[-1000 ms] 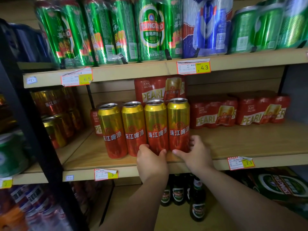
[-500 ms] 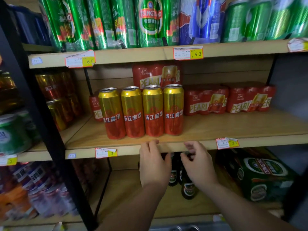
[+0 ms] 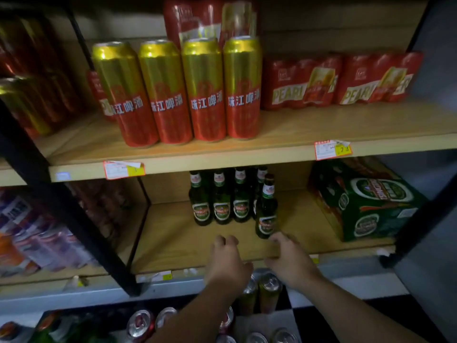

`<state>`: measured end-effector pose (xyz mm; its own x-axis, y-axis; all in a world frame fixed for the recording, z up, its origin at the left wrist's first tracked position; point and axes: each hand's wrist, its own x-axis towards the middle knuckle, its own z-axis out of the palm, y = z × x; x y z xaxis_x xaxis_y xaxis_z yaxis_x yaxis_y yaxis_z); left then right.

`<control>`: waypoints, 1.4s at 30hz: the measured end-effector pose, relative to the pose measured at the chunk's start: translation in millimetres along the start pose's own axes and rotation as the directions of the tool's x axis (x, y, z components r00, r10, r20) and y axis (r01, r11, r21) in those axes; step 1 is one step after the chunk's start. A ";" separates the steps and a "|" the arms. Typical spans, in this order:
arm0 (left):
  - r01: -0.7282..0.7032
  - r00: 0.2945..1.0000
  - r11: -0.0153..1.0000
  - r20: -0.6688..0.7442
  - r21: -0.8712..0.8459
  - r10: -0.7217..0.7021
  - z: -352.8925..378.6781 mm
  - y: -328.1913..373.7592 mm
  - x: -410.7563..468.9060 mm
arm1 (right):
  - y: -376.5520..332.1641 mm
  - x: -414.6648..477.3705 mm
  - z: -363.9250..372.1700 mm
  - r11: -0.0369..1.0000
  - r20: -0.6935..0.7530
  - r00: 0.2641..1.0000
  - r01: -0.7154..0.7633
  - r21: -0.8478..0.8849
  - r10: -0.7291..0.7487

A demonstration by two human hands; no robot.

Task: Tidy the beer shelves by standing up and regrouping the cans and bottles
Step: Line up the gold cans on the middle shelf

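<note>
Several gold-and-red tall cans [image 3: 188, 92] stand upright in a tight row on the middle wooden shelf [image 3: 284, 147]. One shelf down, several green Tsingtao bottles [image 3: 220, 201] stand in a row, and one more green bottle [image 3: 266, 209] stands a little in front of them. My left hand [image 3: 227, 261] hovers over the lower shelf's front edge, fingers curled and holding nothing. My right hand [image 3: 289, 258] is just right of it, fingertips near the base of the front bottle, also holding nothing.
Red Pearl multipacks [image 3: 341, 80] lie at the back right of the middle shelf. A green Tsingtao carton [image 3: 366, 201] fills the right of the lower shelf. Loose cans [image 3: 267, 290] stand below near the floor. A black upright post [image 3: 64, 206] divides off the left bay.
Both hands have let go of the gold-and-red cans and dropped from the middle shelf to the lower shelf. The view has tilted downward.
</note>
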<state>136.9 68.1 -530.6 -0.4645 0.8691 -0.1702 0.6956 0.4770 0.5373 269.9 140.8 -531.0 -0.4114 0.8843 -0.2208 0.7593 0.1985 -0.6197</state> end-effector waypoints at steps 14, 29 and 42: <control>0.010 0.932 0.992 0.359 0.125 -0.055 96.7 -55.6 42.3 | 98.7 34.7 99.8 0.982 0.170 0.970 -0.183 0.041 0.174; -0.011 0.980 1.000 0.200 0.002 0.011 121.8 -70.7 46.3 | 92.9 29.8 94.3 0.960 0.123 0.963 -0.254 0.122 0.239; -0.075 0.997 0.987 -0.005 -0.139 0.075 -4.8 -8.6 14.7 | 22.4 2.4 7.5 0.970 -0.015 0.997 -0.068 0.234 0.074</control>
<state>121.4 76.1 -533.7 -0.4136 0.9018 -0.1250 0.6459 0.3874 0.6578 282.2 144.3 -551.0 -0.3463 0.9030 -0.2543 0.6462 0.0331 -0.7624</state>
